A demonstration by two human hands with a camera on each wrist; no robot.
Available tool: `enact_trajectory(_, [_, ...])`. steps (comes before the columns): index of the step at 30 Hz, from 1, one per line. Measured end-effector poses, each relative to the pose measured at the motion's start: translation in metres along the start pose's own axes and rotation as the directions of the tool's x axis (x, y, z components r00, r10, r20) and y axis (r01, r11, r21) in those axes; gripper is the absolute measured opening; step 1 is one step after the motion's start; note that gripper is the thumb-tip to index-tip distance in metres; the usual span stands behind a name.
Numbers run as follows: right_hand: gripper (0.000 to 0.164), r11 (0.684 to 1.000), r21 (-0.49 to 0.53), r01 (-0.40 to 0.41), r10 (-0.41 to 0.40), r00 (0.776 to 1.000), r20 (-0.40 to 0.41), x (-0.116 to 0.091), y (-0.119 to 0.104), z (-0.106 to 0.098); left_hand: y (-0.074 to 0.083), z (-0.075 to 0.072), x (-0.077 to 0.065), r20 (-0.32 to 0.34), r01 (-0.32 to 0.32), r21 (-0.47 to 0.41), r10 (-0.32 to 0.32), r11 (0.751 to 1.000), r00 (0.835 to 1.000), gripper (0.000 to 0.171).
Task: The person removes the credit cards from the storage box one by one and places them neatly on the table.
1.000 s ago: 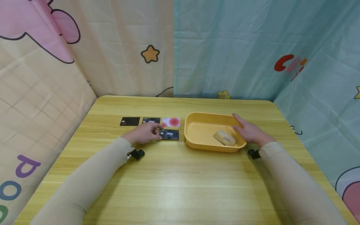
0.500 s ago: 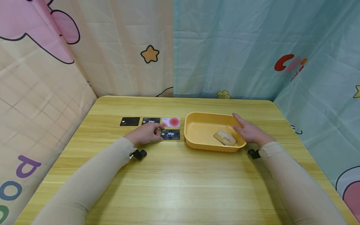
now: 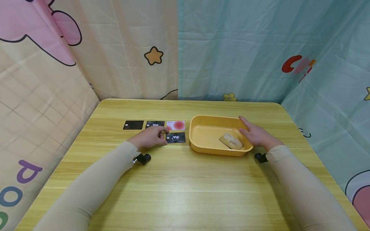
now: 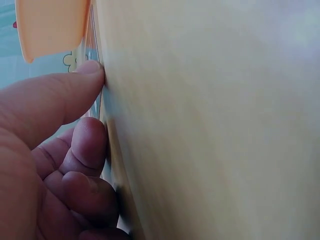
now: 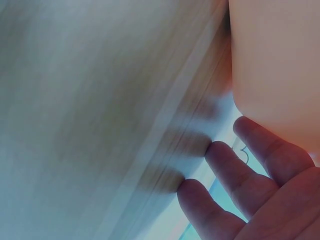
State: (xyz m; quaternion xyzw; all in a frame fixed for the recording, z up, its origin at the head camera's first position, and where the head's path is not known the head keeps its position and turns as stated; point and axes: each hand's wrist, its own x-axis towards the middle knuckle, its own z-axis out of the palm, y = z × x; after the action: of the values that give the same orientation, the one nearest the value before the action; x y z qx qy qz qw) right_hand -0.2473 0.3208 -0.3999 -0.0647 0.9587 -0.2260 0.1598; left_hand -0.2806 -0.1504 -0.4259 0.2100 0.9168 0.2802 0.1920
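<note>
On the table, a dark Vip card (image 3: 176, 137) lies flat, close to the left wall of a yellow plastic tray (image 3: 199, 148). My left hand (image 3: 148, 137) holds this card at its left end, thumb at the near corner and index finger at the far one. In the left wrist view the thumb (image 4: 60, 97) reaches the tabletop and the other fingers curl in behind it. My right hand (image 3: 257, 134) grips the tray's right end, thumb over the rim and fingers outside, fingertips down at the table in the right wrist view. A gold card (image 3: 231, 141) rests inside the tray.
Behind the left hand is a row of cards: a black card (image 3: 133, 125), another Vip card (image 3: 155, 124) partly covered by the hand, and a pink card with red circles (image 3: 176, 125). The wooden table (image 3: 179, 192) ends at printed curtains (image 3: 231, 57).
The Vip card has slid slightly right along the table, toward the tray, and the left hand has shifted a little right too. The right hand and tray have stayed in place.
</note>
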Motion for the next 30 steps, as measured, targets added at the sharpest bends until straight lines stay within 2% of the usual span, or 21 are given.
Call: enact_trajectory(30, [0.071, 1.0, 0.01, -0.008, 0.008, 1.0, 0.005, -0.0003, -0.0001, 0.0003, 0.0, -0.0001, 0.0017, 0.011, 0.017, -0.018, -0.017, 1.0, 1.0, 0.05])
